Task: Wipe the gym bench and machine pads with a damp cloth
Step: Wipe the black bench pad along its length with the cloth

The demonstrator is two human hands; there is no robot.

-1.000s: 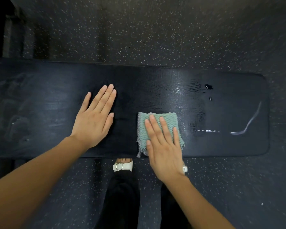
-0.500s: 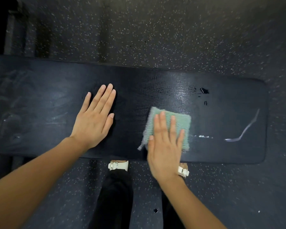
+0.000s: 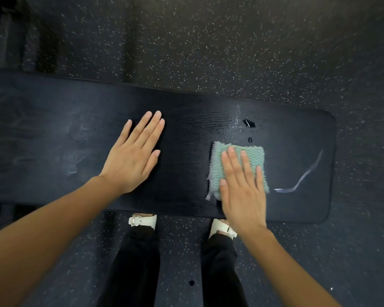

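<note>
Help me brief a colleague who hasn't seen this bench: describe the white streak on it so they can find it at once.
Start at the long black bench pad and go to its rounded right end. Just right of the green cloth under the right hand lies the white streak, a thin curved line. Unlike the small glossy droplets above the cloth, it is pale, long and hooked.

The person is wearing black trousers (image 3: pixel 135 267) that are reaching down to the ankles, and white strapped sandals (image 3: pixel 142 220) with a silver buckle showing on each foot. Both forearms are showing bare, with no sleeves reaching them. The left hand (image 3: pixel 131 160) and the right hand (image 3: pixel 242 191) are wearing no gloves, rings or watch.
</note>
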